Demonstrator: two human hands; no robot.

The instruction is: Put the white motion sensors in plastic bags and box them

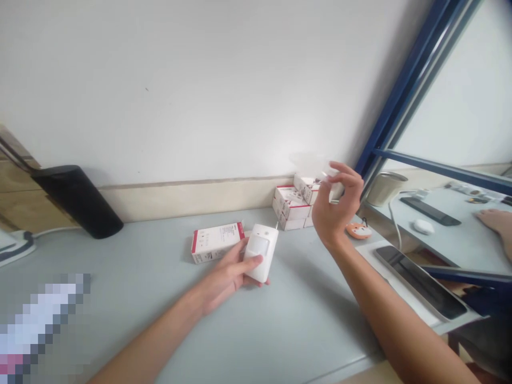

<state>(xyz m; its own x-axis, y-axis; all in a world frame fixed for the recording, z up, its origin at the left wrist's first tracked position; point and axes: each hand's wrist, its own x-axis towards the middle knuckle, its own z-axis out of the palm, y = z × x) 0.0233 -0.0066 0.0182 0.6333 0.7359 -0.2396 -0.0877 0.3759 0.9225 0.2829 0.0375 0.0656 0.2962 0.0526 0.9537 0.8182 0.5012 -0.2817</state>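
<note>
A white motion sensor with a pale lens window and a thin antenna at its top is gripped in my left hand, thumb across its front. Just behind that hand, a white and red box lies on the table. My right hand is raised near the wall, thumb and fingertips pinched on a clear, thin plastic piece, blurred at its left end. Below and behind the right hand sit several stacked white and red boxes.
A black cylindrical device stands at the left by the wall. An orange and white item and a long dark device on a white sheet lie at the right. Beyond the blue frame, another person's hand rests on a table.
</note>
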